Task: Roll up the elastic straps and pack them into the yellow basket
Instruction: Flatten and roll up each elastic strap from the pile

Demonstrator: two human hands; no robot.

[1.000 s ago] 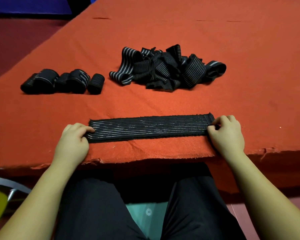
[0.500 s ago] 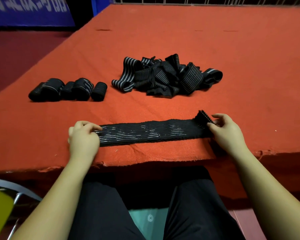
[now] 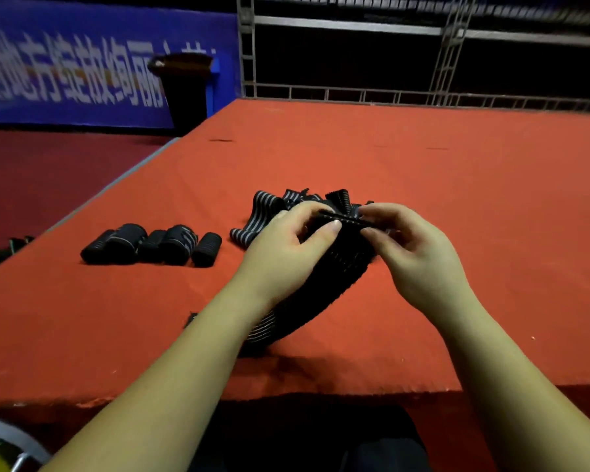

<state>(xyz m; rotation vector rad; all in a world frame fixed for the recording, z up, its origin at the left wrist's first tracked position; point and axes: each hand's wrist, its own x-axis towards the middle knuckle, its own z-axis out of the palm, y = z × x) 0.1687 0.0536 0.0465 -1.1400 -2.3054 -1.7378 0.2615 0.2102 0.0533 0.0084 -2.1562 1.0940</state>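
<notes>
Both hands have lifted the strap (image 3: 321, 294) end off the desk (image 3: 457, 233); left hand (image 3: 286, 247) and right hand (image 3: 413, 247) each pinch-grip it. Slack tail may loosen the roll

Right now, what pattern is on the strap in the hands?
Black with thin pale lengthwise stripes, on the strap; head view, clearest near the left forearm.

There is only one camera, worn on the person's head. It looks forward and down over the red surface (image 3: 423, 199), very near to the two forearms, and reaches the far railing (image 3: 423, 97).
</notes>
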